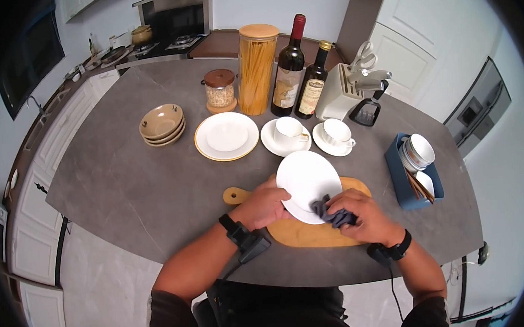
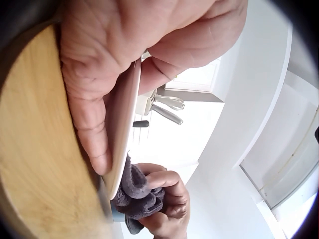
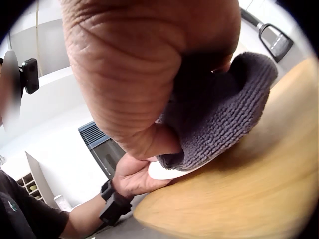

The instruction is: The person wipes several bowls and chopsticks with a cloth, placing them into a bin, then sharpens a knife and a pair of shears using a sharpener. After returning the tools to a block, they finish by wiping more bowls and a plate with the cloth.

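A white plate (image 1: 307, 182) is held over the wooden cutting board (image 1: 305, 236), tilted toward the person. My left hand (image 1: 263, 204) grips its left edge, thumb on the upper face and fingers underneath, as the left wrist view shows. In my right hand (image 1: 364, 214) is a bunched dark grey cloth (image 1: 335, 212), pinched between thumb and fingers and lying against the plate's lower right rim. Ribbed weave shows on the cloth (image 3: 219, 119) in the right wrist view, where the palm hides part of it.
Behind the board stand a larger gold-rimmed plate (image 1: 227, 135) and two white cups (image 1: 289, 130) on saucers. Stacked brown bowls (image 1: 162, 123) sit left. Farther back are a pasta jar (image 1: 259, 71), two bottles (image 1: 287, 72) and a knife block (image 1: 333, 93). A blue bin (image 1: 404, 185) with bowls is at right.
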A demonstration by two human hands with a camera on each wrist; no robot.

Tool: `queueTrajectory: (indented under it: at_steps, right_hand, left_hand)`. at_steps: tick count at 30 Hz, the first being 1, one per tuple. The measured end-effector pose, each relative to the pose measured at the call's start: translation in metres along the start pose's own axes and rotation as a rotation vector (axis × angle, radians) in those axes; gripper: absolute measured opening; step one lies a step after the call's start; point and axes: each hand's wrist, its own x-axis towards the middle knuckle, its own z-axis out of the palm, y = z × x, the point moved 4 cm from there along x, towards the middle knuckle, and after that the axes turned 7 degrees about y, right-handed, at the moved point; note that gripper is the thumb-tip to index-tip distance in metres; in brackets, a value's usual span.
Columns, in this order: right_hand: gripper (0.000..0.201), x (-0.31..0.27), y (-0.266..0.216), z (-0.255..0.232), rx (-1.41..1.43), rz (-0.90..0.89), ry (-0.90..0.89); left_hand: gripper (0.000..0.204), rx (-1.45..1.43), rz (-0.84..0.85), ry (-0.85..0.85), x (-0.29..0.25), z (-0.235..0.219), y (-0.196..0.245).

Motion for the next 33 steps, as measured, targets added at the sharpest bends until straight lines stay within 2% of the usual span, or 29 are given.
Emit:
queueTrajectory:
  at_steps: [4, 9, 11, 12, 15, 16, 17, 19, 23, 25, 27, 29, 30, 33]
  right_hand:
    - [0.040, -0.007, 0.043, -0.011, -0.027, 0.141, 0.113]
    - [0.039, 0.021, 0.079, -0.006, -0.131, 0.166, 0.268]
    - [0.037, 0.036, 0.092, 0.000, -0.105, 0.320, 0.354]
    - [0.038, 0.043, 0.097, 0.005, -0.113, 0.333, 0.349]
    - [0.040, 0.067, 0.087, 0.020, -0.112, 0.351, 0.341]
    - [0.041, 0.074, 0.083, 0.023, -0.203, 0.278, 0.355]
    - [0.041, 0.080, 0.081, 0.025, -0.201, 0.279, 0.355]
    - [0.041, 0.091, 0.077, 0.026, -0.170, 0.340, 0.262]
    - [0.043, 0.103, 0.066, 0.033, -0.081, 0.346, 0.200]
    - [0.044, 0.106, 0.057, 0.041, -0.021, 0.190, 0.183]
    - [0.047, 0.105, 0.048, 0.047, 0.009, 0.172, 0.178]
    - [0.050, 0.104, 0.036, 0.054, 0.086, 0.063, 0.140]
    - [0.053, 0.102, 0.031, 0.058, 0.157, 0.072, 0.101]
    - [0.053, 0.090, 0.013, 0.056, 0.144, 0.090, 0.080]
  left_hand:
    - [0.071, 0.047, 0.000, -0.052, 0.001, 0.003, 0.004]
    - [0.073, 0.110, -0.011, -0.049, 0.000, 0.010, 0.010]
    - [0.072, 0.094, -0.029, -0.062, 0.001, 0.008, 0.009]
    - [0.072, 0.099, -0.025, -0.061, 0.000, 0.009, 0.009]
    - [0.071, 0.099, -0.018, -0.069, -0.001, 0.010, 0.010]
    - [0.070, 0.103, -0.020, -0.057, -0.001, 0.010, 0.009]
    - [0.069, 0.106, -0.024, -0.045, -0.001, 0.009, 0.008]
    - [0.067, 0.112, -0.020, -0.040, -0.002, 0.010, 0.007]
    - [0.060, 0.068, -0.045, -0.083, 0.002, 0.001, 0.002]
    - [0.058, 0.060, -0.054, -0.077, 0.004, -0.003, -0.002]
    - [0.055, 0.052, -0.067, -0.068, 0.005, -0.008, -0.006]
    - [0.052, 0.023, -0.061, -0.092, 0.007, -0.009, -0.006]
    - [0.052, 0.023, -0.061, -0.094, 0.007, -0.010, -0.007]
    - [0.050, 0.018, -0.062, -0.077, 0.004, -0.008, -0.003]
